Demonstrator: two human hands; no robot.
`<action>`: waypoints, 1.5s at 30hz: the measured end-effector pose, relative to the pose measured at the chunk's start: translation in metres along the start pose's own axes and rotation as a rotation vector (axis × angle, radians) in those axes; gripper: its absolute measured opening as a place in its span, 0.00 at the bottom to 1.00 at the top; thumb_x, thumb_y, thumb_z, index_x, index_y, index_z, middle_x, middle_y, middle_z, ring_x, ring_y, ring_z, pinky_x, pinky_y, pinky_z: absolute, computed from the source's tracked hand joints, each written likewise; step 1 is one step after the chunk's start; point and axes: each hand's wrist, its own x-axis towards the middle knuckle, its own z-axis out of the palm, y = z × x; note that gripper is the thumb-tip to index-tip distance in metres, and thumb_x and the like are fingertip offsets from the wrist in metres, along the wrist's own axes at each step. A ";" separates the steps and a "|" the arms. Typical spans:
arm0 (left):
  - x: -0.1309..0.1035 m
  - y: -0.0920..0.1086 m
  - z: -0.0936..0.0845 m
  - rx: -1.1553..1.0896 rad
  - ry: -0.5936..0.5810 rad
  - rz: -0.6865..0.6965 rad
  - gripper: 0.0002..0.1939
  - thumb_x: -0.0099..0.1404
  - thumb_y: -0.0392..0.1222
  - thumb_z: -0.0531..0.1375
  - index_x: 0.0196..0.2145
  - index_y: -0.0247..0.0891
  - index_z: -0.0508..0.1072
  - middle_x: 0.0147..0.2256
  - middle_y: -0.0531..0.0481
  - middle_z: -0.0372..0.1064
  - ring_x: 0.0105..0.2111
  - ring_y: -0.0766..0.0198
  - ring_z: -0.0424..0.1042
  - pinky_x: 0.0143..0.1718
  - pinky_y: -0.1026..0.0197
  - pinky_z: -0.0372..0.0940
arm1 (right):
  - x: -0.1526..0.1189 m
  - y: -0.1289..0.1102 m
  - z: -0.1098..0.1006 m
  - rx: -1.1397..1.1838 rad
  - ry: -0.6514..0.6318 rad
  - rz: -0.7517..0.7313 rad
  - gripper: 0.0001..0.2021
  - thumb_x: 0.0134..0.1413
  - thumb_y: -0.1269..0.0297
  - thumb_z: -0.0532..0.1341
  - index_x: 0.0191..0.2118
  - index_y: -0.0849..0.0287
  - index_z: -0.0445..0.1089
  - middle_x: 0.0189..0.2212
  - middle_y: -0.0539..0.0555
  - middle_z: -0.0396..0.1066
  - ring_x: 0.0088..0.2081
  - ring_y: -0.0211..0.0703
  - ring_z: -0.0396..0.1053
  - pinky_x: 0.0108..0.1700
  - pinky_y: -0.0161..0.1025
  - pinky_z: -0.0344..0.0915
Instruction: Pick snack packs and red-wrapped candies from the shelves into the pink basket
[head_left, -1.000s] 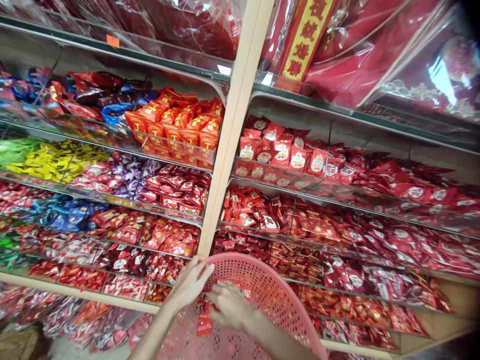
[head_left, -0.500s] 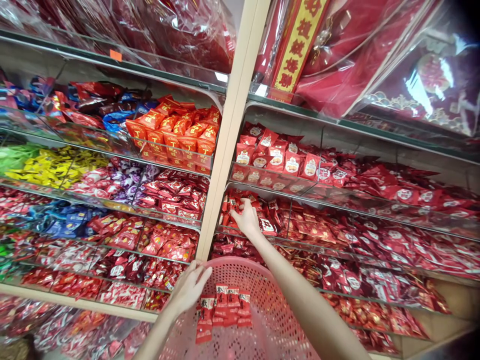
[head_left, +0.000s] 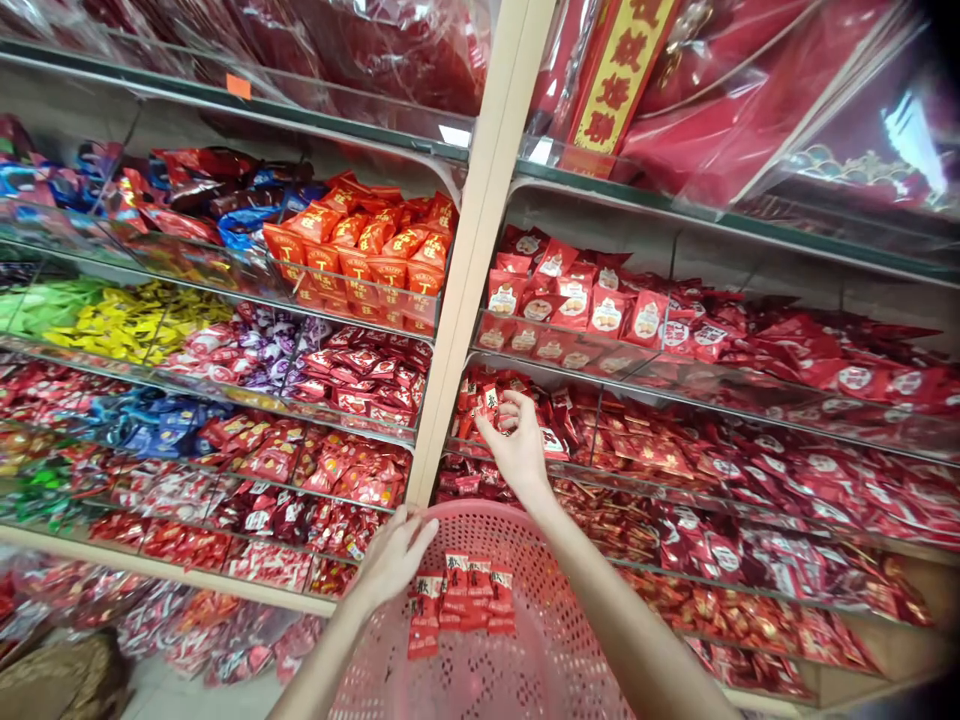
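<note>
My left hand (head_left: 396, 558) is closed on the left part of the rim of a pink perforated plastic basket (head_left: 536, 540), its fingertips at the far edge. Several small red packets (head_left: 457, 600) with cream labels and black characters lie together inside the basket. My right hand (head_left: 517, 445) reaches into a shelf compartment just right of the wooden post. Its thumb and bent fingers are around a red packet (head_left: 490, 400) with the same kind of label; part of the grip is hidden. More red packets (head_left: 555, 440) lie beside and behind that hand.
A pale wooden post (head_left: 487, 180) divides the shelves. Clear shelf fronts edge the compartments. Orange-red bags (head_left: 375, 240), yellow-wrapped sweets (head_left: 142, 315) and red bags with white labels (head_left: 574, 300) fill other compartments. A round brown object (head_left: 67, 675) is at lower left.
The view has shifted, so the shelves appear further right. My right hand has stayed at the same compartment, its fingers around the packet. My left hand remains on the basket rim.
</note>
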 end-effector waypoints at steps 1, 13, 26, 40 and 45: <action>0.000 0.001 -0.001 -0.014 0.000 -0.013 0.25 0.67 0.57 0.40 0.40 0.42 0.70 0.41 0.48 0.63 0.44 0.59 0.65 0.46 0.57 0.57 | -0.013 -0.004 -0.002 0.054 -0.003 -0.017 0.24 0.46 0.59 0.61 0.50 0.58 0.57 0.38 0.54 0.65 0.34 0.40 0.63 0.39 0.40 0.64; -0.004 0.013 -0.007 -0.054 0.004 -0.038 0.26 0.67 0.58 0.37 0.35 0.42 0.68 0.39 0.50 0.64 0.41 0.60 0.66 0.44 0.59 0.57 | -0.180 0.071 0.032 -0.322 -0.410 0.234 0.20 0.47 0.63 0.57 0.49 0.54 0.59 0.44 0.58 0.68 0.46 0.54 0.65 0.46 0.49 0.61; -0.003 0.013 -0.005 -0.001 -0.002 -0.001 0.24 0.67 0.57 0.40 0.37 0.42 0.69 0.41 0.49 0.64 0.42 0.61 0.66 0.45 0.58 0.57 | -0.194 0.086 0.062 -0.677 -0.542 0.233 0.11 0.50 0.63 0.54 0.41 0.55 0.63 0.39 0.58 0.72 0.45 0.56 0.67 0.49 0.52 0.56; -0.002 0.010 -0.004 0.057 -0.018 0.024 0.23 0.67 0.57 0.40 0.37 0.44 0.70 0.42 0.50 0.63 0.43 0.60 0.65 0.46 0.59 0.57 | -0.195 0.078 0.040 -0.668 -0.751 0.078 0.26 0.42 0.68 0.66 0.50 0.57 0.64 0.47 0.61 0.66 0.50 0.56 0.63 0.52 0.52 0.58; -0.002 0.010 -0.004 0.046 -0.018 0.044 0.23 0.67 0.56 0.41 0.37 0.44 0.70 0.43 0.51 0.63 0.42 0.62 0.65 0.47 0.59 0.56 | -0.204 0.089 0.047 -0.620 -0.748 0.094 0.22 0.50 0.66 0.61 0.52 0.60 0.63 0.52 0.62 0.64 0.55 0.56 0.58 0.55 0.51 0.55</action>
